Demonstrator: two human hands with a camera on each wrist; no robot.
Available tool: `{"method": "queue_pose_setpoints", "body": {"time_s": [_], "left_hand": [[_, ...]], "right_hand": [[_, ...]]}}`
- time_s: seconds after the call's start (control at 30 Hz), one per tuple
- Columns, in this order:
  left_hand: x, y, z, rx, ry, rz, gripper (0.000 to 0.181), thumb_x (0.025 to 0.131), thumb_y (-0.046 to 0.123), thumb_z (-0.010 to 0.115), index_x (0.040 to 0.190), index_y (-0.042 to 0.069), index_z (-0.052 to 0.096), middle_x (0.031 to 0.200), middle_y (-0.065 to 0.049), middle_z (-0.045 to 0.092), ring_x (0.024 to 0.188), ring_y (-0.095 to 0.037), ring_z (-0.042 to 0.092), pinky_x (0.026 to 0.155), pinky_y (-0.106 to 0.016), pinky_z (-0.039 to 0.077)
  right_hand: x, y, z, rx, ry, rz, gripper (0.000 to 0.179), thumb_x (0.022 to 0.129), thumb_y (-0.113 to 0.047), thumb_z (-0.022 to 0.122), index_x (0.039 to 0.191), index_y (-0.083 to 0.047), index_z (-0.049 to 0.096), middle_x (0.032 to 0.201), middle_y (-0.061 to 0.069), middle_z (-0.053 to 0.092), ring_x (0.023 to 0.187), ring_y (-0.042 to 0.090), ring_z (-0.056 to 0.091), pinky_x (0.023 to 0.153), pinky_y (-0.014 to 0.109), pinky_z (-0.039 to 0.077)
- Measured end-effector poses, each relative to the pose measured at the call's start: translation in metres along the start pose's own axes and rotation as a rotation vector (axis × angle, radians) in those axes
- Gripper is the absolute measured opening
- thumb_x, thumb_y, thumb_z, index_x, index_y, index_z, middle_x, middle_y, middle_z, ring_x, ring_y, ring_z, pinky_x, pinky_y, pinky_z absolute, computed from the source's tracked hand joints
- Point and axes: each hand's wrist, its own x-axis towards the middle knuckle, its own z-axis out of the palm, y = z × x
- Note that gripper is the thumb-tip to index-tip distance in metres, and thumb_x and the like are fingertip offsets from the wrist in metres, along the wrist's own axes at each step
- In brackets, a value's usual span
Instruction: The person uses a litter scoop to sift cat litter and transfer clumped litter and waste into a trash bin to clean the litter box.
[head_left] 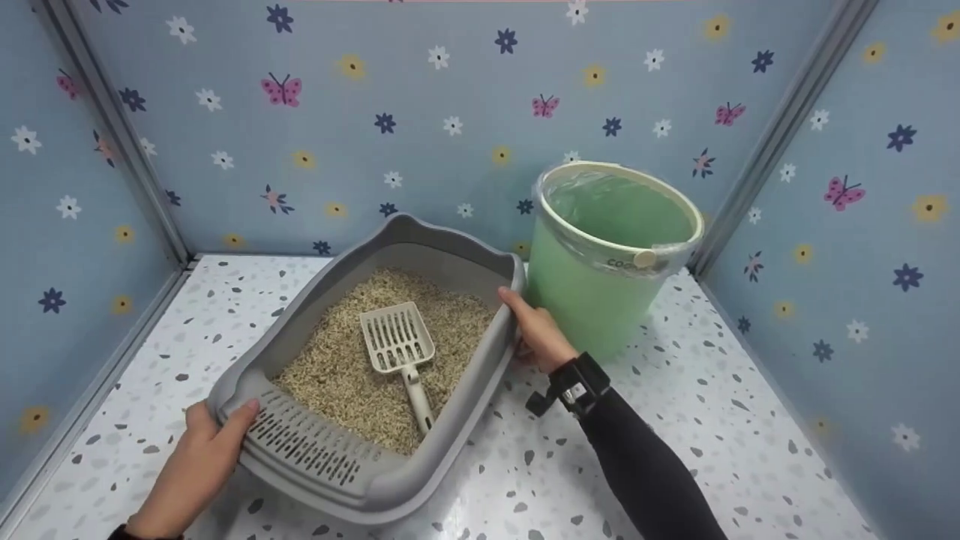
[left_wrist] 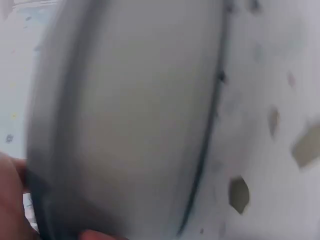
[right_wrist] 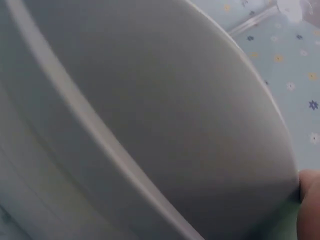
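A grey litter box [head_left: 480, 390] sits askew in the head view; whether its base touches the floor I cannot tell. Tan granular litter [head_left: 352, 397] covers its bottom, and a cream slotted litter scoop [head_left: 417, 397] lies on top, handle towards the front. My left hand [head_left: 199, 457] grips the front left corner, thumb over the slotted step [head_left: 315, 442]. With the thumb on the rim, my right hand [head_left: 541, 334] holds the right side near the back; its other fingers are mostly hidden. Both wrist views are largely filled by the box's outer wall [left_wrist: 145, 100].
A pale green waste bin [head_left: 592, 300] with a clear liner and cream rim stands right of the box, close to my right hand. Blue flower-patterned panels [head_left: 450, 180] enclose the back and both sides. The floor [head_left: 720, 420] is white with grey specks.
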Motion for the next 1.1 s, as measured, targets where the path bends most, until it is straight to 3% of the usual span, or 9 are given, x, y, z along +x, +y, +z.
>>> {"method": "queue_pose_setpoints", "body": {"time_s": [0.17, 0.27, 0.4, 0.57, 0.63, 0.73, 0.83, 0.9, 1.1], "left_hand": [[0.027, -0.008, -0.02, -0.047, -0.046, -0.008, 0.088, 0.114, 0.07, 0.03, 0.156, -0.004, 0.012, 0.087, -0.008, 0.054, 0.065, -0.022, 0.051, 0.052, -0.033, 0.043], [0.044, -0.015, -0.036, -0.072, -0.082, 0.035, 0.079, 0.115, 0.071, 0.032, 0.152, 0.003, 0.017, 0.082, -0.003, 0.056, 0.058, -0.016, 0.047, 0.048, -0.029, 0.04], [0.05, -0.016, -0.043, -0.094, -0.078, 0.065, 0.069, 0.115, 0.069, 0.033, 0.139, 0.005, 0.025, 0.08, -0.003, 0.055, 0.053, -0.015, 0.043, 0.047, -0.031, 0.04], [0.025, -0.005, -0.02, -0.143, -0.049, 0.01, 0.067, 0.117, 0.065, 0.032, 0.119, 0.0, 0.048, 0.068, -0.004, 0.058, 0.047, -0.015, 0.046, 0.043, -0.031, 0.043], [0.012, 0.0, -0.009, -0.18, -0.053, -0.026, 0.064, 0.118, 0.062, 0.034, 0.115, 0.0, 0.051, 0.062, -0.004, 0.059, 0.044, -0.014, 0.046, 0.04, -0.031, 0.042], [0.005, 0.003, 0.001, -0.204, -0.042, -0.045, 0.06, 0.119, 0.057, 0.036, 0.122, -0.002, 0.05, 0.061, -0.005, 0.063, 0.042, -0.013, 0.049, 0.039, -0.029, 0.042], [0.015, 0.001, -0.001, -0.197, -0.039, -0.029, 0.061, 0.119, 0.055, 0.034, 0.132, -0.004, 0.044, 0.068, -0.005, 0.07, 0.045, -0.013, 0.055, 0.041, -0.029, 0.043], [0.025, -0.003, -0.007, -0.187, -0.059, -0.013, 0.064, 0.119, 0.056, 0.033, 0.139, -0.005, 0.039, 0.075, -0.005, 0.072, 0.049, -0.013, 0.057, 0.042, -0.029, 0.044], [0.054, -0.007, -0.029, -0.212, -0.138, 0.034, 0.08, 0.118, 0.062, 0.033, 0.152, -0.01, 0.028, 0.086, -0.003, 0.075, 0.061, -0.017, 0.072, 0.049, -0.032, 0.055]], "right_hand": [[-0.028, 0.012, 0.002, 0.037, -0.012, -0.002, 0.114, 0.093, -0.079, 0.074, 0.159, 0.008, 0.041, 0.124, 0.027, 0.061, 0.084, 0.032, 0.07, 0.073, 0.052, 0.068], [-0.046, 0.018, 0.0, 0.049, -0.042, 0.024, 0.105, 0.092, -0.078, 0.076, 0.145, 0.007, 0.048, 0.089, 0.014, 0.063, 0.062, 0.021, 0.063, 0.06, 0.043, 0.066], [-0.045, 0.019, -0.008, 0.006, -0.034, -0.001, 0.112, 0.092, -0.078, 0.076, 0.153, 0.01, 0.041, 0.099, 0.017, 0.064, 0.074, 0.025, 0.066, 0.065, 0.045, 0.067], [-0.026, 0.013, -0.021, -0.079, 0.027, -0.043, 0.126, 0.093, -0.086, 0.066, 0.169, 0.007, 0.028, 0.147, 0.027, 0.048, 0.113, 0.04, 0.062, 0.09, 0.063, 0.065], [-0.024, 0.012, -0.022, -0.107, 0.047, -0.061, 0.125, 0.093, -0.088, 0.065, 0.167, 0.006, 0.032, 0.142, 0.025, 0.05, 0.113, 0.038, 0.061, 0.092, 0.064, 0.064], [-0.025, 0.014, -0.02, -0.154, 0.083, -0.083, 0.107, 0.092, -0.09, 0.064, 0.143, 0.003, 0.053, 0.103, 0.013, 0.056, 0.083, 0.024, 0.058, 0.08, 0.051, 0.065], [-0.036, 0.017, -0.018, -0.199, 0.12, -0.097, 0.087, 0.092, -0.09, 0.063, 0.113, -0.006, 0.057, 0.079, 0.001, 0.046, 0.065, 0.015, 0.046, 0.059, 0.038, 0.056], [-0.049, 0.021, -0.016, -0.22, 0.123, -0.105, 0.085, 0.093, -0.09, 0.063, 0.106, -0.007, 0.056, 0.072, -0.002, 0.044, 0.059, 0.012, 0.042, 0.051, 0.033, 0.052], [-0.082, 0.033, -0.026, -0.234, 0.043, -0.083, 0.102, 0.101, -0.078, 0.064, 0.141, 0.014, 0.047, 0.086, 0.011, 0.055, 0.068, 0.022, 0.057, 0.06, 0.048, 0.068]]}}
